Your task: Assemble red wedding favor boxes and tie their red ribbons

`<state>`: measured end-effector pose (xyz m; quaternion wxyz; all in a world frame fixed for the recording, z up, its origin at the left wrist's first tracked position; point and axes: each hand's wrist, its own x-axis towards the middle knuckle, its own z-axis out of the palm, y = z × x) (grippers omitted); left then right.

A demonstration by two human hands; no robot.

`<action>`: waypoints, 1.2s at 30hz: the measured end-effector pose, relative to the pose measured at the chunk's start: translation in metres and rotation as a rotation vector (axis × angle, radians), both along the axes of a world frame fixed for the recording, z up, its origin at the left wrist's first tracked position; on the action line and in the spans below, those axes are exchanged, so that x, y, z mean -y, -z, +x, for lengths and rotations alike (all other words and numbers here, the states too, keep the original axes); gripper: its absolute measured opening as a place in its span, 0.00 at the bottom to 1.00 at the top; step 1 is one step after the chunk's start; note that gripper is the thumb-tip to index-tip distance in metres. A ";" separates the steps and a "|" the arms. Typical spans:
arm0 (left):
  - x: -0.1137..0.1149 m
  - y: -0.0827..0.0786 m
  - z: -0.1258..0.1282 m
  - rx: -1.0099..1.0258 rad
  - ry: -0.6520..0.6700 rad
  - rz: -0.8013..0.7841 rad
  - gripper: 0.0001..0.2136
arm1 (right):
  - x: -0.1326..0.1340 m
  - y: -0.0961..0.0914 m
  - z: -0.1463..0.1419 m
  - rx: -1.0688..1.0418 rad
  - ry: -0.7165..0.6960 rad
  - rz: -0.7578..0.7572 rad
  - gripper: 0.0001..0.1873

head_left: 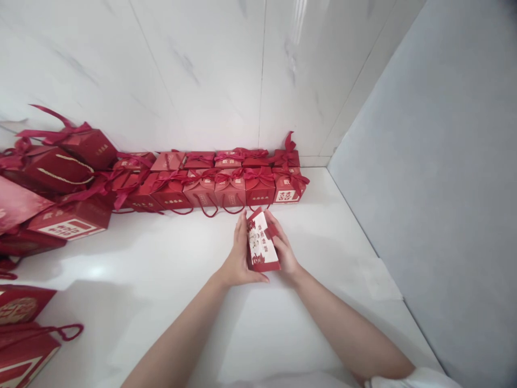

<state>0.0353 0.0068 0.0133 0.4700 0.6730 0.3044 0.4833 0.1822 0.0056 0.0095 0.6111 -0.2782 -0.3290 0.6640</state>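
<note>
Between my two hands is a small red and white gift box (261,243), tilted, with red lettering and a picture on its white face. My left hand (239,258) is closed along the box's left side, its thumb by the lower edge. On the right side, my right hand (286,252) grips the box, its fingers next to a red flap. The box's underside and some fingertips are hidden. Just beyond the hands stands a double row of red gift boxes (230,188) with ribbon bows and cord handles.
A pile of larger red boxes (68,213) with ribbons lies on the left. More red bags or boxes (24,345) stand at the lower left. Behind the white tabletop (161,302) rises a marbled wall (202,70), and a grey panel (436,161) borders the right.
</note>
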 end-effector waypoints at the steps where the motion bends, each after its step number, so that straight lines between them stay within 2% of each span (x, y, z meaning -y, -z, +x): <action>1: -0.001 -0.001 -0.001 -0.060 -0.010 0.094 0.61 | 0.001 0.000 -0.001 0.013 0.025 0.012 0.32; 3: -0.002 -0.001 -0.003 -0.131 -0.018 0.236 0.56 | 0.004 -0.002 -0.003 0.045 0.070 0.088 0.30; 8: -0.001 0.001 -0.005 -0.114 -0.055 0.248 0.42 | 0.014 -0.011 -0.005 0.179 0.086 0.306 0.37; 11: 0.001 0.002 -0.005 -0.118 -0.040 0.262 0.37 | 0.017 -0.013 -0.003 0.326 0.098 0.400 0.35; 16: -0.001 0.009 -0.007 -0.190 -0.008 0.309 0.36 | 0.015 -0.009 -0.001 0.432 0.156 0.530 0.31; 22: -0.011 0.017 -0.011 -0.261 0.029 0.423 0.41 | 0.009 0.003 -0.001 0.642 0.265 0.753 0.35; 29: -0.010 0.015 -0.008 -0.261 0.039 0.380 0.41 | 0.015 0.005 -0.006 0.743 0.341 0.700 0.33; 36: -0.008 0.012 -0.010 -0.300 0.062 0.355 0.41 | 0.020 0.005 -0.006 0.712 0.340 0.651 0.33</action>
